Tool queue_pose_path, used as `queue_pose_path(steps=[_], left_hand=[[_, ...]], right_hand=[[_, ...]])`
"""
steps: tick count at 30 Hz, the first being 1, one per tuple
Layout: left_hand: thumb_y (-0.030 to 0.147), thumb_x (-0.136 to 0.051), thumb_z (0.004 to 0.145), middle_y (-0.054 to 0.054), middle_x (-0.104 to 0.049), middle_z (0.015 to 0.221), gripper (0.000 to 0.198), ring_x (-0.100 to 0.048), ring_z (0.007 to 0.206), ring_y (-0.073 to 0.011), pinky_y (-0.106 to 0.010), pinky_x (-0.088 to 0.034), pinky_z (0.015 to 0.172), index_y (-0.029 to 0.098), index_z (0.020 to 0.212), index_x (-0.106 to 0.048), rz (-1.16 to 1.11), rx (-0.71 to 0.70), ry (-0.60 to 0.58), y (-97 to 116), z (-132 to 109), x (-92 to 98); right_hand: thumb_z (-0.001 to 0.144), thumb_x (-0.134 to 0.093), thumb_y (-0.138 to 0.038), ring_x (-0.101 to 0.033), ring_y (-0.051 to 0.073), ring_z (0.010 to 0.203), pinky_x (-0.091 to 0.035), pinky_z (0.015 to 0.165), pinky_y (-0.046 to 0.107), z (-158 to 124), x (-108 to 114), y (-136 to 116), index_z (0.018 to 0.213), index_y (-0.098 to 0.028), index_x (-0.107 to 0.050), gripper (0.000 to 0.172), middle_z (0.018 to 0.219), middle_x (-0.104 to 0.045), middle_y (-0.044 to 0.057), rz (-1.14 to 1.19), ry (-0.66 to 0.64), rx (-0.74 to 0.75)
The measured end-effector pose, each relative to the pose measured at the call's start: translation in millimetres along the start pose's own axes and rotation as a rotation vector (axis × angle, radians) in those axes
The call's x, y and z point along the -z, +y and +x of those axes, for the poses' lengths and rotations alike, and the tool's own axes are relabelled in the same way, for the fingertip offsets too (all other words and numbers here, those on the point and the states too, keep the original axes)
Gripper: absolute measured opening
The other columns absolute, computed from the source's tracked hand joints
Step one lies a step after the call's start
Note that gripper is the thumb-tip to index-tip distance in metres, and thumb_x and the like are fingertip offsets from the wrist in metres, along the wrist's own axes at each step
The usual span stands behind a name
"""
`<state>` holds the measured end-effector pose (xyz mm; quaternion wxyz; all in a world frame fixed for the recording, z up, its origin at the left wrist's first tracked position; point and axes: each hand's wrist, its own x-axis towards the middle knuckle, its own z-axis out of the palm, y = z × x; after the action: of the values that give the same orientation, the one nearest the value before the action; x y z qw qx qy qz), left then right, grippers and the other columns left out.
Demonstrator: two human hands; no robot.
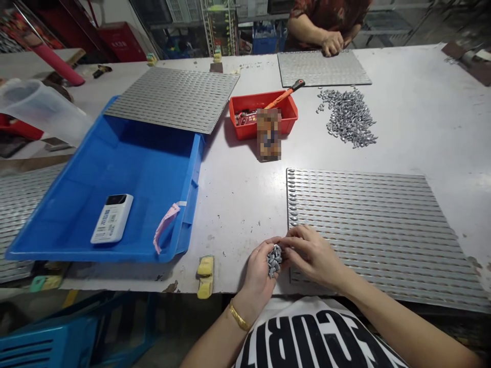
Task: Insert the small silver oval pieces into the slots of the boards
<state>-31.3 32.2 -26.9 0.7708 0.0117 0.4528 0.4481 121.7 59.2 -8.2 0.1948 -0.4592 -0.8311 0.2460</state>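
My left hand is cupped around a small heap of grey metal pellets, near the table's front edge. Close against it, my right hand has its thumb and fingers drawn together in a pinch; what sits between the fingertips is hidden. Under and beside my right hand lies a grey metal plate with rows of narrow slots. Along its left edge, a column of the same pellets fills the row ends down to my fingers.
A loose pellet pile lies beyond the plate. A red bin holds an orange-handled tool. At left, a blue tub contains a white power bank, with another plate across its far end. A co-worker's hand rests on a farther plate.
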Motion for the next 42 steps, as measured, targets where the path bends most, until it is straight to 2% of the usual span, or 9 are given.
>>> queue_pose_path(steps=[3, 7, 13, 18, 23, 29, 33, 39, 42], left_hand=[[0.023, -0.062, 0.077, -0.007, -0.07, 0.09, 0.024, -0.058, 0.062, -0.0106, -0.02, -0.036, 0.048, 0.013, 0.098, -0.069, -0.006, 0.009, 0.011, -2, 0, -1.1], [0.024, -0.066, 0.074, -0.004, -0.068, 0.081, 0.027, -0.054, 0.057, -0.0092, -0.02, -0.031, 0.046, 0.014, 0.098, -0.07, -0.046, 0.057, 0.03, -1, -3, -5.7], [0.02, -0.066, 0.072, 0.001, -0.063, 0.069, 0.015, -0.052, 0.056, -0.0076, -0.02, -0.033, 0.048, 0.015, 0.086, -0.069, -0.116, 0.099, 0.107, -1, -2, -12.8], [0.019, -0.066, 0.072, 0.001, -0.063, 0.067, 0.012, -0.053, 0.053, -0.0076, -0.019, -0.03, 0.043, 0.015, 0.083, -0.068, -0.146, 0.125, 0.125, -1, -3, -14.1], [0.018, -0.063, 0.075, 0.0, -0.065, 0.068, 0.012, -0.056, 0.053, -0.0092, -0.019, -0.032, 0.04, 0.015, 0.085, -0.068, -0.168, 0.152, 0.115, -1, -7, -14.7], [0.019, -0.062, 0.078, -0.003, -0.068, 0.08, 0.014, -0.061, 0.063, -0.0112, -0.021, -0.046, 0.052, 0.014, 0.089, -0.068, -0.175, 0.168, 0.068, -3, -7, -10.2], [0.02, -0.063, 0.078, -0.004, -0.068, 0.082, 0.012, -0.062, 0.067, -0.0127, -0.024, -0.051, 0.06, 0.014, 0.087, -0.068, -0.157, 0.176, 0.024, -4, -6, -6.2], [0.023, -0.066, 0.078, -0.006, -0.067, 0.088, 0.014, -0.063, 0.079, -0.0145, -0.024, -0.05, 0.07, 0.014, 0.088, -0.069, -0.092, 0.081, -0.046, -4, -10, -5.3], [0.026, -0.068, 0.078, -0.005, -0.065, 0.086, 0.013, -0.061, 0.081, -0.0149, -0.024, -0.049, 0.072, 0.015, 0.085, -0.068, -0.046, 0.037, -0.093, -5, -13, -4.7]], right_hand=[[0.089, -0.05, -0.015, -0.052, 0.022, 0.088, -0.047, 0.071, 0.037, -2, -7, 0, 0.114, -0.022, -0.063, 0.029, 0.098, -0.061, 0.009, -0.058, 0.01, 0.054], [0.088, -0.049, -0.009, -0.051, 0.022, 0.09, -0.045, 0.074, 0.039, -5, -14, 2, 0.107, -0.02, -0.063, 0.026, 0.1, -0.062, 0.009, -0.069, 0.058, 0.123], [0.09, -0.049, -0.009, -0.053, 0.022, 0.093, -0.043, 0.079, 0.039, -8, -18, 2, 0.094, -0.017, -0.061, 0.015, 0.1, -0.066, 0.007, -0.071, 0.134, 0.18], [0.091, -0.048, -0.011, -0.054, 0.023, 0.097, -0.042, 0.082, 0.041, -13, -21, 6, 0.101, -0.016, -0.062, 0.018, 0.102, -0.066, 0.009, -0.169, 0.102, 0.192], [0.091, -0.048, -0.01, -0.054, 0.023, 0.095, -0.042, 0.081, 0.041, -16, -19, 9, 0.102, -0.018, -0.061, 0.019, 0.104, -0.066, 0.008, -0.139, 0.101, 0.227], [0.089, -0.049, -0.011, -0.054, 0.022, 0.094, -0.044, 0.081, 0.041, -13, -13, 12, 0.102, -0.019, -0.061, 0.018, 0.102, -0.065, 0.008, -0.03, 0.049, 0.222], [0.088, -0.05, -0.011, -0.055, 0.021, 0.093, -0.046, 0.08, 0.04, -12, -9, 12, 0.098, -0.02, -0.06, 0.017, 0.098, -0.064, 0.008, 0.017, 0.011, 0.23], [0.089, -0.049, -0.009, -0.059, 0.021, 0.093, -0.045, 0.082, 0.039, -17, -9, 12, 0.099, -0.02, -0.058, 0.017, 0.092, -0.067, 0.006, 0.013, 0.214, 0.24], [0.089, -0.051, -0.011, -0.058, 0.022, 0.091, -0.045, 0.081, 0.039, -20, -11, 14, 0.097, -0.02, -0.06, 0.015, 0.089, -0.067, 0.006, -0.072, 0.257, 0.22]])
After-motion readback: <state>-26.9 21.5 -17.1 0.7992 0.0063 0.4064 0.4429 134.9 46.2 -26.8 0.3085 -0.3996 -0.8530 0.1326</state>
